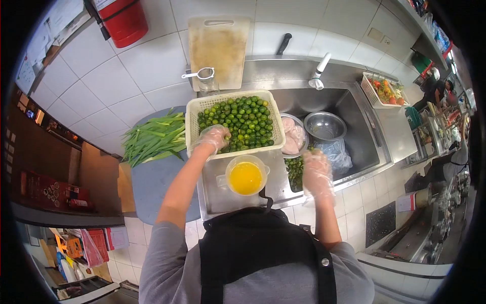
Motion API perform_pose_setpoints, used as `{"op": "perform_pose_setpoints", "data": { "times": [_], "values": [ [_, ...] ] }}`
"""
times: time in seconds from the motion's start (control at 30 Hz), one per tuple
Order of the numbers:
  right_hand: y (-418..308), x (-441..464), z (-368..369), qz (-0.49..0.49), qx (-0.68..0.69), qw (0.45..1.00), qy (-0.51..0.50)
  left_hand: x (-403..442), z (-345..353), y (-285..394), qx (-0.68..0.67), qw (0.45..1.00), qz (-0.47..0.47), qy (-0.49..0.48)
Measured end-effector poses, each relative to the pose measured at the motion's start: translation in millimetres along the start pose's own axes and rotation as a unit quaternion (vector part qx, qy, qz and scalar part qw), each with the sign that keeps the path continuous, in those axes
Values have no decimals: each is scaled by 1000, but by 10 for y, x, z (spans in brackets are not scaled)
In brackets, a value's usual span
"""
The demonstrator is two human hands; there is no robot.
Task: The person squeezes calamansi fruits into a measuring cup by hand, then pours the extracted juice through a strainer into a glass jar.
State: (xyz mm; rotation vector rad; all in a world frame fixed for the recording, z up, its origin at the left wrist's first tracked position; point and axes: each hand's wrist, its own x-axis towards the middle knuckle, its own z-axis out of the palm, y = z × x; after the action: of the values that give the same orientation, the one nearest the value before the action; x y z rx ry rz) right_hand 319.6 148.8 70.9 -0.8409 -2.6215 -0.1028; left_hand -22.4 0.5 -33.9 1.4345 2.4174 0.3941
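A cream plastic basket [280,136] full of small green citrus fruits [243,119] rests on the steel counter. My left hand [214,138], in a clear plastic glove, reaches into the fruit at the basket's left front, its fingers curled and partly hidden. In front of the basket is a clear pitcher of yellow liquid [245,178]. My right hand [317,169], also gloved, is over the near-left part of the sink beside a dark container of squeezed green halves [294,174]. Whether its fingers hold anything is too small to tell.
A bowl of pale meat [292,136], a metal bowl [325,126] and a plastic bag [336,156] are in the sink [354,119]. Green leaves [157,137] lie on a grey board [162,192] at left. A faucet [319,73] and vegetable basket [385,91] are behind.
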Motion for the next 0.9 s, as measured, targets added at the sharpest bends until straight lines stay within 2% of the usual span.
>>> {"op": "perform_pose_setpoints", "data": {
  "times": [0.03,0.07,0.13,0.17,0.2,0.23,0.27,0.3,0.37,0.4,0.47,0.53,0.6,0.67,0.73,0.8,0.87,0.9],
  "values": [
    [54,14,7,4,-2,1000,0,-68,-80,94,-38,998,26,47],
    [105,50,33,-3,103,995,15,-142,-151,203,-38,998,31,44],
    [108,75,231,-37,324,944,40,-337,-314,508,-153,968,139,140],
    [-110,194,-17,22,392,915,-93,-426,-380,637,-154,969,139,136],
    [-362,311,-260,79,451,861,-223,-510,-450,759,-115,951,222,181],
    [-486,265,-50,113,545,791,-254,-587,-503,854,-73,923,302,226],
    [-590,222,175,143,631,709,-281,-674,-537,930,-70,924,299,229],
    [-705,245,217,136,633,708,-283,-773,-558,992,-45,927,312,206],
    [-877,293,271,101,665,660,-334,-946,-492,990,-16,929,318,187],
    [-901,278,338,96,664,659,-339,-1013,-387,956,-16,943,287,167],
    [-926,212,471,123,688,601,-389,-1182,-317,971,-18,956,252,149],
    [-931,168,383,116,684,605,-391,-1366,-377,1072,-233,947,176,138],
    [-918,149,368,111,681,610,-390,-1381,-252,1026,-278,930,174,165],
    [-895,109,457,16,633,683,-364,-1398,-110,1004,-322,912,172,188],
    [-932,21,585,20,632,705,-323,-1410,-23,1051,-468,873,40,133],
    [-927,-15,638,24,629,725,-280,-1417,44,1079,-485,863,44,134],
    [-917,-20,641,55,647,688,-323,-1405,60,1072,-500,854,45,136],
    [-913,-47,670,57,648,687,-322,-1388,15,1077,-474,870,72,111]
  ]
}}
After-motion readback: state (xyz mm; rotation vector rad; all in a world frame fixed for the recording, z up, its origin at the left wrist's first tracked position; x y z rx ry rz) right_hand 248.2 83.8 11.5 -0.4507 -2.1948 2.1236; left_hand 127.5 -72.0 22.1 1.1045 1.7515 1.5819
